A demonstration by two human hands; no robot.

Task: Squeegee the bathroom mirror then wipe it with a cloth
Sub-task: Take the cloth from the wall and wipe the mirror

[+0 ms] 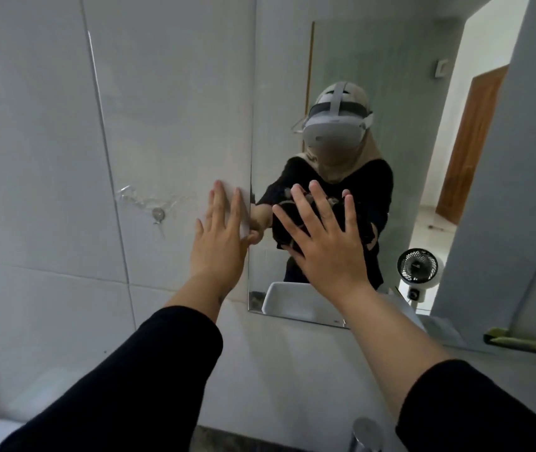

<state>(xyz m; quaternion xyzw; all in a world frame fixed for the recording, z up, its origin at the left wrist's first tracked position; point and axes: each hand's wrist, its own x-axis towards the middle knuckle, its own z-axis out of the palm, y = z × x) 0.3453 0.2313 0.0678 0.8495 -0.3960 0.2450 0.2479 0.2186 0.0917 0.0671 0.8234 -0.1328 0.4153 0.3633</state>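
Observation:
The bathroom mirror point(374, 70) hangs on the white tiled wall, its left edge running down the middle of the view. My right hand point(327, 243) lies flat on the glass with fingers spread, pressing a dark cloth point(287, 231) against the mirror's lower part. The cloth shows only between and around my fingers. My left hand point(219, 243) rests flat and open on the tile just left of the mirror's edge, thumb touching that edge. No squeegee is clearly in view.
A metal wall hook point(159, 214) sticks out of the tile to the left. A yellow-green item point(521, 342) lies at the mirror's lower right corner. A chrome tap point(366, 432) stands below. The glass reflects a white basin point(292, 303) and a small fan point(418, 265).

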